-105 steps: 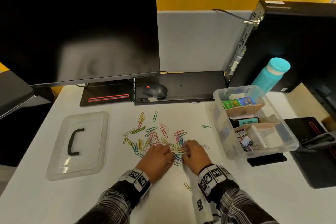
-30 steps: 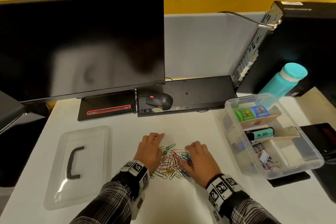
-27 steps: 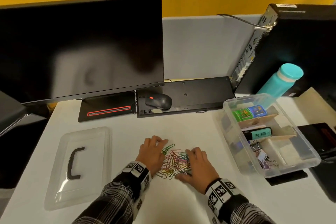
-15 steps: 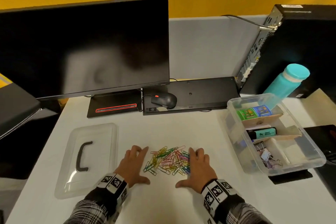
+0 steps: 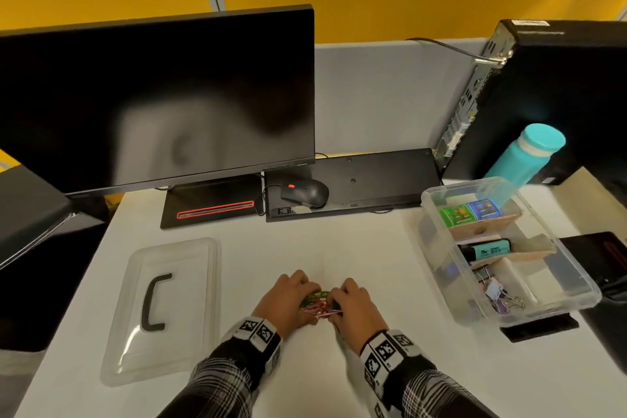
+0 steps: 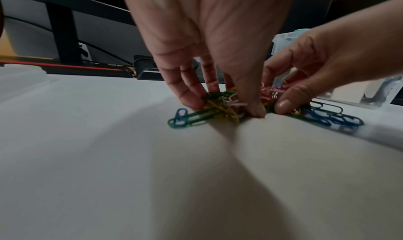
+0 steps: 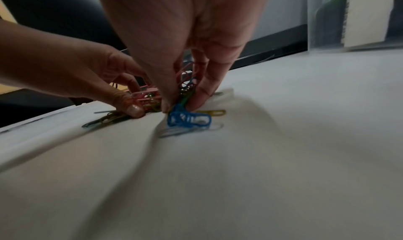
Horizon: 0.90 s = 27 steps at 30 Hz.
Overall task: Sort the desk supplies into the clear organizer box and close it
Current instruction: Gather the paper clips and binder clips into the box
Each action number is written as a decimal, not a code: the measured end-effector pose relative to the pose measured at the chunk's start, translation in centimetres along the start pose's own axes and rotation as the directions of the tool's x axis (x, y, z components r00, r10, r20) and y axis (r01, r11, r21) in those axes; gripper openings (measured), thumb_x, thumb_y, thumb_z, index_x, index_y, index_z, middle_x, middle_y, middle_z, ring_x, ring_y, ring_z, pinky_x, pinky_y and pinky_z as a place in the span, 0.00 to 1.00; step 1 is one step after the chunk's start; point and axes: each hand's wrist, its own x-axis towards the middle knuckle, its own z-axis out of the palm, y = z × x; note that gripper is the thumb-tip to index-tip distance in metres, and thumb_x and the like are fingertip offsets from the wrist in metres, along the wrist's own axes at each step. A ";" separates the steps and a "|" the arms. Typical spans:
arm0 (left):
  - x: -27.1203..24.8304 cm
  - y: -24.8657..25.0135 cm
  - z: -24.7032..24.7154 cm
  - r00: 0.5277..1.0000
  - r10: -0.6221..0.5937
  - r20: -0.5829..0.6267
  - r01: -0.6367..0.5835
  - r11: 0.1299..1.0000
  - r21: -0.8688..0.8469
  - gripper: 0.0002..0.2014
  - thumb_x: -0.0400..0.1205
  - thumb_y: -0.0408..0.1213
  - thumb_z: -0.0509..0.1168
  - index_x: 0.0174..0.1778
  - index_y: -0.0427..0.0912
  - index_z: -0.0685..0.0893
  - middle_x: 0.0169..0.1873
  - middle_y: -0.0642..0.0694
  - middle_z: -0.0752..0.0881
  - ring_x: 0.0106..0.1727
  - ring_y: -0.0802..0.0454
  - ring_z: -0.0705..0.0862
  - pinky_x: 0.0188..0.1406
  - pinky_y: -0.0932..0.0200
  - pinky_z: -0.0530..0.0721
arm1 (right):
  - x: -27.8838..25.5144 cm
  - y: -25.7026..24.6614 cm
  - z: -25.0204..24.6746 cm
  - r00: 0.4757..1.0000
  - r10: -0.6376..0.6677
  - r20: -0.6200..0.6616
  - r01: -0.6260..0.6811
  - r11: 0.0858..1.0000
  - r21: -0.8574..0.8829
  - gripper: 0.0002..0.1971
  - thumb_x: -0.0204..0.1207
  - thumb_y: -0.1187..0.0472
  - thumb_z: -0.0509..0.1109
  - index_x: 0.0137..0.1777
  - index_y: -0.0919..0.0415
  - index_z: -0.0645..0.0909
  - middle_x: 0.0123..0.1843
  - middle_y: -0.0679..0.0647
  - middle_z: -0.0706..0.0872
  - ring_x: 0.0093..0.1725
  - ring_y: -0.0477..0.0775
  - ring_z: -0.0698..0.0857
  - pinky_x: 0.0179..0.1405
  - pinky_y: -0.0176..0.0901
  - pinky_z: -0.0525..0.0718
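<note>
On the worktop, paper clips bunched between both hands: left hand at 9 o'clock, right hand at 3 o'clock, fingers curled, pinching pile.

A heap of coloured wire paper clips, green, red, pink, yellow and blue, lies bunched on the white desk, a few blue ones trailing flat at its edge. The clear rectangular plastic organizer box stands open well to the right, cardboard dividers inside. Its clear lid with black handle lies flat to the left.
</note>
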 end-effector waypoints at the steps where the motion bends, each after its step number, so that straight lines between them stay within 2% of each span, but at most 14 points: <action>1: -0.2 0.2 0.1 1.000 0.005 -0.021 -0.005 1.000 0.003 0.25 0.78 0.49 0.69 0.71 0.53 0.75 0.64 0.51 0.74 0.61 0.50 0.73 0.62 0.55 0.76 | 0.0 0.1 0.1 1.000 -0.016 -0.010 0.016 1.000 -0.010 0.14 0.78 0.62 0.66 0.64 0.57 0.77 0.63 0.56 0.74 0.58 0.58 0.75 0.47 0.42 0.74; 5: -0.5 0.7 0.2 0.998 0.001 -0.055 0.003 0.998 0.066 0.17 0.83 0.47 0.62 0.67 0.48 0.79 0.60 0.49 0.78 0.60 0.50 0.75 0.53 0.54 0.78 | 0.2 1.0 0.1 0.996 -0.083 -0.041 0.081 0.996 -0.033 0.14 0.73 0.70 0.66 0.58 0.62 0.83 0.57 0.62 0.80 0.56 0.64 0.80 0.43 0.48 0.77; 9: -0.6 0.8 0.5 0.998 0.014 -0.064 -0.006 0.992 0.125 0.14 0.85 0.41 0.58 0.63 0.41 0.82 0.57 0.44 0.81 0.60 0.45 0.78 0.49 0.51 0.79 | -0.2 2.3 -0.5 0.996 -0.086 -0.013 0.086 0.996 -0.040 0.17 0.77 0.68 0.64 0.64 0.59 0.82 0.60 0.59 0.80 0.59 0.60 0.80 0.53 0.47 0.81; 12: -0.6 0.7 0.7 0.995 0.046 -0.092 -0.035 0.993 0.115 0.13 0.85 0.40 0.60 0.59 0.38 0.84 0.54 0.40 0.83 0.56 0.41 0.81 0.45 0.52 0.79 | -0.7 3.1 -1.0 0.997 -0.050 -0.050 0.053 0.997 0.063 0.16 0.78 0.67 0.64 0.64 0.56 0.83 0.59 0.57 0.82 0.59 0.57 0.81 0.55 0.42 0.80; 16: -0.6 0.5 0.5 0.995 0.030 -0.098 -0.019 0.993 0.114 0.16 0.86 0.45 0.57 0.62 0.41 0.83 0.55 0.44 0.82 0.57 0.46 0.80 0.49 0.54 0.79 | -1.5 3.7 -2.3 0.995 -0.005 -0.101 0.022 0.984 0.174 0.12 0.80 0.65 0.65 0.59 0.59 0.86 0.55 0.58 0.85 0.55 0.55 0.84 0.53 0.38 0.79; 18: -0.6 0.3 0.6 0.992 0.023 -0.124 -0.015 0.998 0.062 0.17 0.86 0.48 0.57 0.61 0.43 0.84 0.54 0.46 0.82 0.55 0.48 0.81 0.49 0.56 0.79 | -1.9 3.9 -2.9 0.992 0.001 -0.124 0.025 0.978 0.209 0.12 0.79 0.66 0.65 0.57 0.60 0.87 0.54 0.59 0.86 0.54 0.55 0.84 0.54 0.38 0.79; 22: -0.7 0.3 0.9 0.984 0.024 -0.176 -0.031 0.999 -0.038 0.17 0.85 0.50 0.59 0.60 0.46 0.86 0.51 0.48 0.83 0.52 0.51 0.82 0.47 0.60 0.77 | -2.7 4.5 -4.2 0.982 0.009 -0.189 0.043 0.963 0.266 0.12 0.77 0.69 0.67 0.56 0.59 0.88 0.53 0.58 0.87 0.51 0.52 0.85 0.50 0.29 0.75; 24: -0.7 0.5 1.0 0.977 0.024 -0.213 -0.040 0.997 -0.069 0.17 0.84 0.52 0.60 0.59 0.46 0.87 0.49 0.49 0.84 0.49 0.52 0.83 0.46 0.62 0.77 | -3.4 4.7 -4.9 0.982 -0.020 -0.187 0.071 0.961 0.267 0.11 0.77 0.68 0.68 0.55 0.58 0.88 0.52 0.57 0.88 0.50 0.51 0.84 0.50 0.28 0.75; 25: -0.8 0.7 1.0 0.975 0.026 -0.220 -0.044 0.996 -0.078 0.20 0.83 0.55 0.59 0.58 0.46 0.88 0.48 0.49 0.85 0.48 0.52 0.83 0.45 0.62 0.77 | -3.7 4.7 -5.2 0.982 -0.039 -0.183 0.087 0.961 0.262 0.11 0.77 0.68 0.68 0.55 0.58 0.88 0.52 0.56 0.88 0.49 0.49 0.84 0.50 0.29 0.76; 27: -0.9 1.3 1.0 0.973 0.033 -0.229 -0.058 0.993 -0.102 0.33 0.78 0.69 0.50 0.56 0.46 0.89 0.45 0.50 0.85 0.45 0.54 0.83 0.41 0.66 0.76 | -4.5 4.9 -6.2 0.981 -0.059 -0.186 0.108 0.957 0.269 0.11 0.77 0.67 0.68 0.54 0.57 0.89 0.50 0.55 0.88 0.46 0.46 0.82 0.49 0.30 0.78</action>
